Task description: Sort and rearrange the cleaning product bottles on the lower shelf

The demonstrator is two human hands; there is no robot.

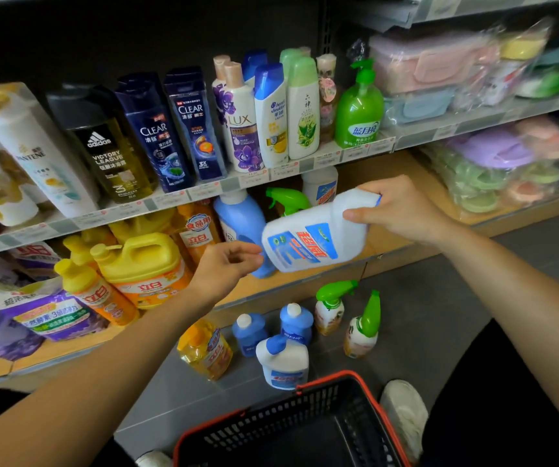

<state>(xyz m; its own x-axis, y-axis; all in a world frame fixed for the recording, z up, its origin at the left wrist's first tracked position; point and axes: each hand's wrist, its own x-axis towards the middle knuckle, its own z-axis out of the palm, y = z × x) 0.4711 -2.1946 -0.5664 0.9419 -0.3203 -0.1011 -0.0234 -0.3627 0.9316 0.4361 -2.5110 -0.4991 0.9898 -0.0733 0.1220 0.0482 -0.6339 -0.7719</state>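
While the right hand (397, 210) gripped the tilted white bottle (311, 242) by its neck at mid-frame, before the shelf (305, 284), the left hand (227, 267) sat just beside its base; fingers loosely curled, empty.

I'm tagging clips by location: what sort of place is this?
Most likely a supermarket or convenience store aisle: price tags line the shelf edge, branded shampoo bottles stand in rows, and a shopping basket sits on the floor.
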